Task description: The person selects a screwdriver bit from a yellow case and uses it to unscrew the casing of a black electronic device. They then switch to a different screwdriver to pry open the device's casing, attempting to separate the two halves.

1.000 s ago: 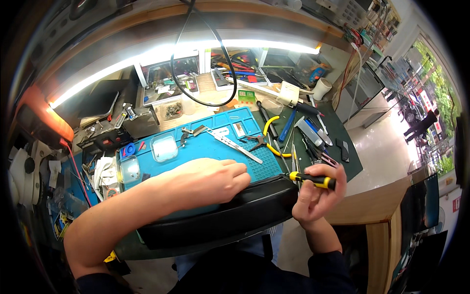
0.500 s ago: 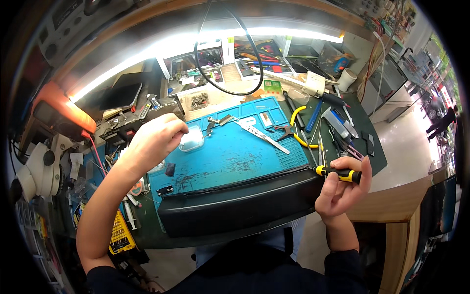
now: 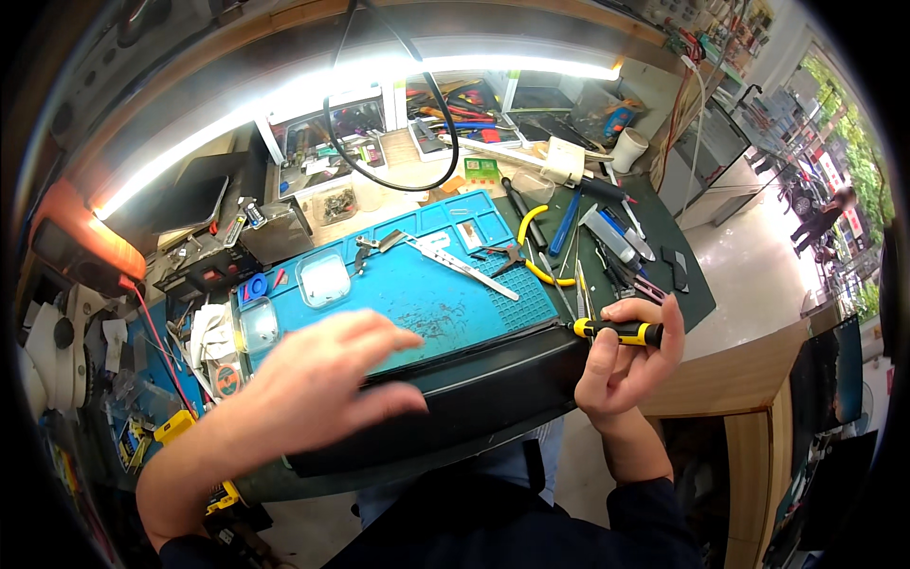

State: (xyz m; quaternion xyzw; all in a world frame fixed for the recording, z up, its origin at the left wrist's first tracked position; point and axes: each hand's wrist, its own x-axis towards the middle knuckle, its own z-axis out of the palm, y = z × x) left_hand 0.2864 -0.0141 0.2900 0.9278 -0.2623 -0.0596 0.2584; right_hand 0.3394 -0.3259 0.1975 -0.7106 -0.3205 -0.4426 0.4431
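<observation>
We held a yellow and black screwdriver (image 3: 616,331) in our right hand (image 3: 626,372), thumb and fingers curled around the handle. Its shaft pointed left, at the right end of the far edge of a long black case (image 3: 493,403); we could not tell whether the tip touched. The case lay along the near side of the blue mat (image 3: 398,308) on the desk (image 3: 699,296). Our left hand (image 3: 332,384) was open over the case's left part, thumb well apart from the fingers, with nothing visible in its grasp. Beyond the hands, we had a clear box (image 3: 300,287), a slim silver tool (image 3: 464,268) and yellow-handled pliers (image 3: 513,258) on the mat, the pliers reaching past its right edge.
</observation>
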